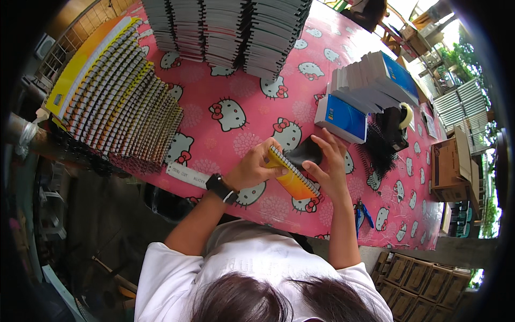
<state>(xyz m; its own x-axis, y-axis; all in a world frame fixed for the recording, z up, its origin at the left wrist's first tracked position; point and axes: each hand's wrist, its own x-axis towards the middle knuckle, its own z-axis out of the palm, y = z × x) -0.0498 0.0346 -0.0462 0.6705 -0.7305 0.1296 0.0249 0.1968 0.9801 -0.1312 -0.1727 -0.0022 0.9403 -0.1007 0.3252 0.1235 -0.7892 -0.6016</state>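
Observation:
My left hand (260, 167), with a dark watch on its wrist, is closed on a small yellow-orange spiral notebook (292, 174) just above the table's front part. The notebook is tilted, and its wire coil faces up along the right edge. Beside the coil shows a dark, smooth flap (306, 153); whether it belongs to the notebook I cannot tell. To the right, my right hand (331, 169) is open, thumb and fingers apart, around the flap's right side. Contact between those fingertips and the flap is unclear.
A tall stack of spiral-bound notebooks (115, 96) stands at left, more bound stacks (220, 32) at the back. Blue-covered page blocks (343, 118), black coils (378, 145), a tape dispenser (397, 129) and blue-handled pliers (363, 214) lie right. Cartons (453, 172) stand beyond the pink-covered table (236, 134).

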